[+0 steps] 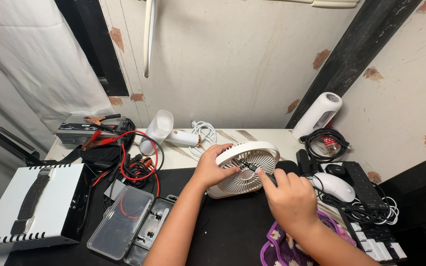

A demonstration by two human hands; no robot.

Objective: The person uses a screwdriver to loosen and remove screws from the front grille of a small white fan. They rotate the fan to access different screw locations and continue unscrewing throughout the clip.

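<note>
A small white desk fan (250, 160) stands tilted on the black mat, its round grille facing me. My left hand (212, 166) grips the fan's left rim and holds it steady. My right hand (289, 197) is closed around a dark-handled screwdriver (255, 168). The tool's tip rests against the centre of the grille.
An open clear tool case (130, 224) lies at front left. Beside it are red and black clamp cables (134, 162) and a white metal box (30, 207). A white hair dryer (166, 130) lies behind. At right sit a white mouse (338, 186), black cables (324, 143), a power strip (368, 189) and a purple cloth (282, 246).
</note>
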